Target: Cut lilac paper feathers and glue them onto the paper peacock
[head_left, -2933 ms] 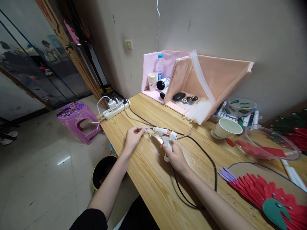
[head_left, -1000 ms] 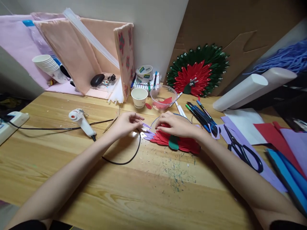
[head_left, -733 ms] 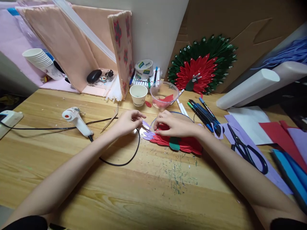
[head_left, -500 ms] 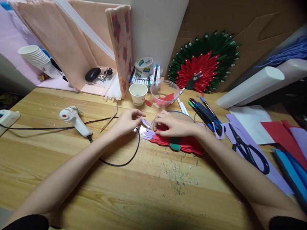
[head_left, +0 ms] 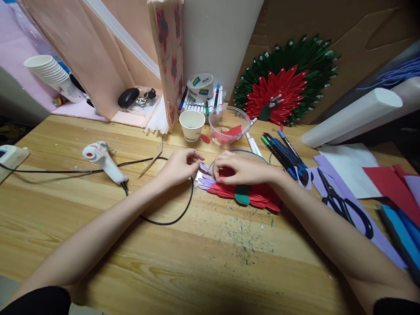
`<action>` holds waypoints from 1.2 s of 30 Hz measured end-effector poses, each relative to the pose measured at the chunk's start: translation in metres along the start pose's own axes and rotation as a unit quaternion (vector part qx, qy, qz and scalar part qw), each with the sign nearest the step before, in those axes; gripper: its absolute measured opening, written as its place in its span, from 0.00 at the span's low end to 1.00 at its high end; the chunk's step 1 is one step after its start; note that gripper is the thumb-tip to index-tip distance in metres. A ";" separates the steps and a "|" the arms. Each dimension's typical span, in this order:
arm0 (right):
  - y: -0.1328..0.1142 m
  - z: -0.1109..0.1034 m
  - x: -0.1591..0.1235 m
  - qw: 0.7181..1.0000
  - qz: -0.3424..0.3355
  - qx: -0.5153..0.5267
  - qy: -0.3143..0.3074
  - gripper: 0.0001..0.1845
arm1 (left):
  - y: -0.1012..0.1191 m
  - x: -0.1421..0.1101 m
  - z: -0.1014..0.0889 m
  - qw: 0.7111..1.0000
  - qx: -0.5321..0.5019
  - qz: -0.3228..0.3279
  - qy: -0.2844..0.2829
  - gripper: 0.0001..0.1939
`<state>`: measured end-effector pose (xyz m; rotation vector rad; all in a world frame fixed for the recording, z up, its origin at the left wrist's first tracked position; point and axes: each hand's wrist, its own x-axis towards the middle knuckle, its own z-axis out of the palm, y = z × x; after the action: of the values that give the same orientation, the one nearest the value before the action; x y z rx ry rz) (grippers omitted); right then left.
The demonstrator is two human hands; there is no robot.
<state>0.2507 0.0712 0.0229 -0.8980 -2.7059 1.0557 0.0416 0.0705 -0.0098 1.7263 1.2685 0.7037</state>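
The purple petal (head_left: 205, 168) is just above the left end of the red flower (head_left: 223, 190), pinched at one end between thumb and fingertips of the left hand (head_left: 183, 166). It looks thin, very light and soft, probably paper or foam, so it should bend or crease easily; a light pinch near one end seems best, leaving the other tip free. The right hand (head_left: 234, 169) is curled over the red flower, hiding much of it; whether it grips anything I cannot tell. Purple petals fan from the flower's left edge, and a green piece (head_left: 242, 195) lies on its front. The black cord (head_left: 170, 224) loops beneath the left wrist from the glue gun (head_left: 106, 164), lying on the table (head_left: 157, 267). Behind the hands stand a paper cup (head_left: 192, 127) and a clear bowl (head_left: 229, 135); scissors (head_left: 344, 205) lie to the right.
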 end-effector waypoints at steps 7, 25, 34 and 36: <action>0.005 0.000 0.000 1.000 -0.003 0.012 -0.005 0.05 | 0.002 -0.002 0.008 0.999 0.034 0.016 -0.031 0.10; 0.008 -0.002 0.001 0.999 -0.009 0.033 -0.023 0.05 | 0.013 -0.009 0.013 0.978 0.161 0.114 -0.062 0.11; 0.010 -0.002 0.001 0.999 -0.008 0.031 -0.025 0.04 | 0.018 -0.013 0.012 0.970 0.195 0.130 -0.056 0.09; 0.010 -0.002 0.001 0.999 -0.008 0.029 -0.024 0.04 | 0.017 -0.014 0.012 0.972 0.192 0.122 -0.053 0.09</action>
<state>0.2553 0.0790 0.0177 -0.8514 -2.7000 1.1622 0.0548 0.0517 -0.0004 2.2324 1.1850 0.5157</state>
